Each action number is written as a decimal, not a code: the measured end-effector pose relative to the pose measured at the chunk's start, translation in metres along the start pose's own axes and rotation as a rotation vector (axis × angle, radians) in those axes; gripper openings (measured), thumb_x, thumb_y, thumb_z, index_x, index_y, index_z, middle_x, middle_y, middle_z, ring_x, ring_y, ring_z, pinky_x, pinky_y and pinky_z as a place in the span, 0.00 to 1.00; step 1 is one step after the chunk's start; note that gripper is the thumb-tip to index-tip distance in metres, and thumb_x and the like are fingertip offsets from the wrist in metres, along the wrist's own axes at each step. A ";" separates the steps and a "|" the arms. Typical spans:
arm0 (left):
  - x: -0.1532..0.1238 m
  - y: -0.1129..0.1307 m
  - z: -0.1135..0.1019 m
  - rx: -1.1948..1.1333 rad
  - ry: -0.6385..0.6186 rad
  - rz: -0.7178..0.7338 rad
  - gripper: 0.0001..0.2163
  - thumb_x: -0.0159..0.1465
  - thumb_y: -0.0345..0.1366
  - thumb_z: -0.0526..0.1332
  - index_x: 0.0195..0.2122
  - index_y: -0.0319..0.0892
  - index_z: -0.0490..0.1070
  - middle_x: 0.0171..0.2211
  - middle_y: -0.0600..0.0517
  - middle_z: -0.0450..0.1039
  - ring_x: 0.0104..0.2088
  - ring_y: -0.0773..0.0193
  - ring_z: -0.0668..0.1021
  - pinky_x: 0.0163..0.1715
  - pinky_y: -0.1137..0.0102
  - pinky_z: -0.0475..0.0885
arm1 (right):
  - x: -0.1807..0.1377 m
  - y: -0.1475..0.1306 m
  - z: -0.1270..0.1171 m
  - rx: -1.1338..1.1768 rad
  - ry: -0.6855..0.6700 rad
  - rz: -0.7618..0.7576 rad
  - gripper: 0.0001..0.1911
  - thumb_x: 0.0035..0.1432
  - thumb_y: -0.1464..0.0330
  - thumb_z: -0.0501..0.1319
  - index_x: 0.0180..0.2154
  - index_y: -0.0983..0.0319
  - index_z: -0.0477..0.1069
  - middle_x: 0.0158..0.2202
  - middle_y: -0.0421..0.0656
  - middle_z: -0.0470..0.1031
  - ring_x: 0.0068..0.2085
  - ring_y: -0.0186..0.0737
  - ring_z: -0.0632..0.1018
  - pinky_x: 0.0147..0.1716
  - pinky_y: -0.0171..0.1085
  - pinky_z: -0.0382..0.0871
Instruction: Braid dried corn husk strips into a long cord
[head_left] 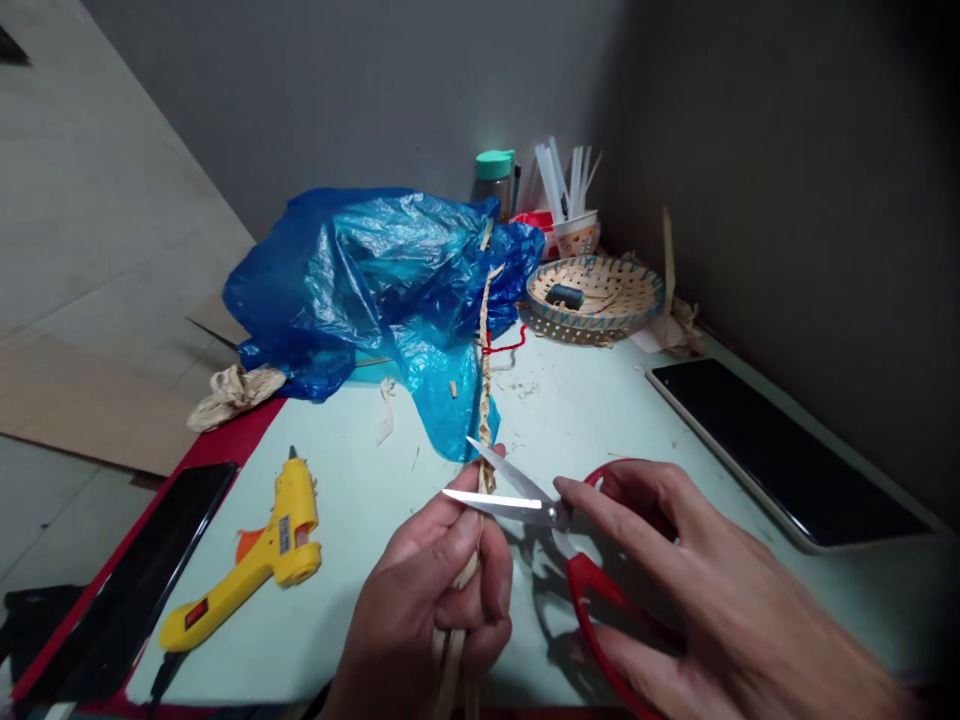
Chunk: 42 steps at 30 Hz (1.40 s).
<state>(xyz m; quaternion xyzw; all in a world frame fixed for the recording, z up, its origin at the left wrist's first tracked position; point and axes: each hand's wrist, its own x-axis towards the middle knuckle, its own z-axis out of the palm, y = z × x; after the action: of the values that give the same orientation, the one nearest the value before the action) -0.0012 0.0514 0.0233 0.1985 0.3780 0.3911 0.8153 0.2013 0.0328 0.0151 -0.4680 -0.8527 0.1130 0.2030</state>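
Note:
A pale braided cord of dried plant fibre runs from the blue bag toward me, a red thread tied around it. My left hand is closed around the cord's near end, and loose flat strands trail below the fingers. In my right hand is a pair of scissors with red handles, fingers through the loops. The blades stand apart and point left, just above my left fingertips, with the cord between or beneath them; whether they touch it I cannot tell.
A yellow glue gun and a dark phone lie at left. Behind sits a crumpled blue plastic bag. A woven basket holding a dark thread spool, a cup of white sticks and a green-lidded jar stand behind. A tablet lies right.

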 end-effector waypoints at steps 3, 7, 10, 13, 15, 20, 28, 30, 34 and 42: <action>0.001 -0.001 -0.001 0.008 -0.047 0.005 0.09 0.67 0.32 0.49 0.46 0.40 0.65 0.20 0.57 0.64 0.15 0.77 0.48 0.15 0.79 0.49 | 0.003 -0.001 0.004 0.026 -0.014 0.034 0.28 0.54 0.68 0.60 0.56 0.55 0.56 0.51 0.48 0.62 0.46 0.43 0.72 0.40 0.37 0.75; 0.002 -0.002 -0.003 0.021 -0.081 -0.003 0.08 0.67 0.33 0.49 0.40 0.39 0.66 0.19 0.57 0.63 0.14 0.77 0.50 0.14 0.78 0.50 | 0.009 0.001 0.010 0.063 0.018 0.045 0.24 0.58 0.66 0.57 0.55 0.56 0.56 0.49 0.48 0.61 0.45 0.42 0.71 0.38 0.38 0.75; 0.002 -0.002 -0.004 0.018 -0.056 -0.020 0.07 0.67 0.33 0.49 0.40 0.39 0.65 0.19 0.57 0.63 0.14 0.77 0.51 0.15 0.79 0.51 | 0.013 0.002 0.014 0.075 0.032 0.053 0.24 0.59 0.66 0.56 0.56 0.56 0.55 0.48 0.48 0.61 0.43 0.41 0.71 0.37 0.38 0.75; 0.003 -0.003 -0.005 -0.005 -0.067 -0.015 0.07 0.67 0.33 0.50 0.42 0.40 0.64 0.18 0.57 0.62 0.15 0.76 0.49 0.14 0.79 0.50 | 0.015 0.003 0.015 0.096 0.018 0.044 0.26 0.59 0.66 0.56 0.58 0.56 0.55 0.48 0.48 0.61 0.43 0.40 0.71 0.37 0.37 0.74; 0.004 -0.004 -0.006 -0.007 -0.075 -0.005 0.07 0.67 0.33 0.50 0.43 0.40 0.64 0.18 0.58 0.62 0.15 0.75 0.49 0.14 0.79 0.51 | 0.015 0.003 0.016 0.112 0.014 0.033 0.27 0.59 0.67 0.56 0.60 0.56 0.53 0.47 0.48 0.62 0.43 0.41 0.71 0.37 0.38 0.74; 0.004 -0.004 -0.006 -0.008 -0.060 -0.009 0.10 0.67 0.32 0.50 0.48 0.39 0.63 0.18 0.58 0.62 0.15 0.76 0.48 0.14 0.79 0.51 | 0.017 0.005 0.016 0.115 -0.025 -0.001 0.27 0.60 0.70 0.54 0.61 0.60 0.54 0.44 0.48 0.65 0.38 0.39 0.73 0.33 0.35 0.74; -0.001 0.000 -0.004 0.020 -0.024 0.022 0.19 0.67 0.32 0.51 0.59 0.39 0.58 0.19 0.57 0.62 0.15 0.77 0.49 0.13 0.80 0.53 | 0.009 0.017 0.014 -0.001 0.118 -0.023 0.22 0.63 0.70 0.51 0.59 0.61 0.57 0.39 0.46 0.66 0.29 0.34 0.73 0.27 0.34 0.72; -0.001 0.000 -0.005 0.026 -0.034 0.029 0.21 0.66 0.33 0.51 0.61 0.40 0.55 0.19 0.57 0.62 0.15 0.77 0.48 0.13 0.80 0.53 | 0.005 0.022 0.012 0.007 0.150 -0.018 0.24 0.63 0.69 0.53 0.60 0.59 0.56 0.41 0.47 0.65 0.32 0.35 0.74 0.29 0.34 0.72; -0.001 -0.001 -0.006 0.053 -0.003 0.029 0.24 0.67 0.35 0.51 0.64 0.44 0.48 0.19 0.57 0.62 0.15 0.75 0.49 0.14 0.80 0.54 | -0.001 0.023 0.008 0.073 0.091 -0.012 0.27 0.60 0.68 0.56 0.60 0.59 0.56 0.44 0.48 0.64 0.37 0.37 0.75 0.32 0.33 0.74; -0.002 0.006 -0.003 0.000 0.017 -0.001 0.23 0.67 0.31 0.50 0.63 0.39 0.50 0.17 0.58 0.60 0.14 0.74 0.52 0.13 0.79 0.52 | 0.007 0.008 0.001 0.146 -0.071 0.020 0.29 0.54 0.69 0.61 0.57 0.59 0.58 0.48 0.49 0.66 0.44 0.42 0.74 0.41 0.36 0.74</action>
<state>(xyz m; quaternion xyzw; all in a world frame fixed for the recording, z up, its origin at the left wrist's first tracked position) -0.0072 0.0531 0.0261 0.1951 0.3852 0.3924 0.8121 0.2035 0.0435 0.0126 -0.4559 -0.8442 0.1934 0.2051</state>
